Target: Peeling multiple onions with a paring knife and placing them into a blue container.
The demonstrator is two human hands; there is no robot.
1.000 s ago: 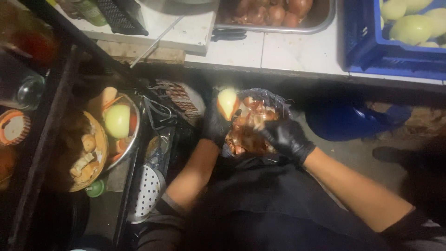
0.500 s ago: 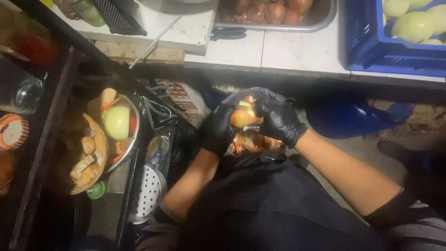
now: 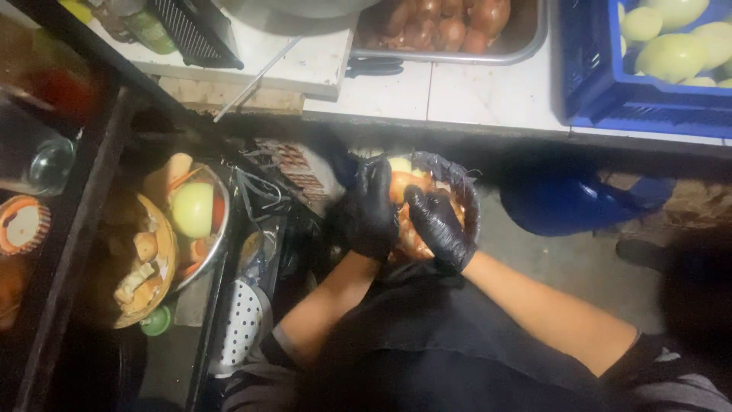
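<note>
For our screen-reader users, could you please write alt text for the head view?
Two black-gloved hands, left hand and right hand, hold a brownish-orange onion over a dark bag, below a white tiled counter.

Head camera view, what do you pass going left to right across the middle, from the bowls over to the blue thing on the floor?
Wooden bowl → metal bowl with a green fruit → left hand → right hand, both gloved on an onion → blue bucket.
</note>
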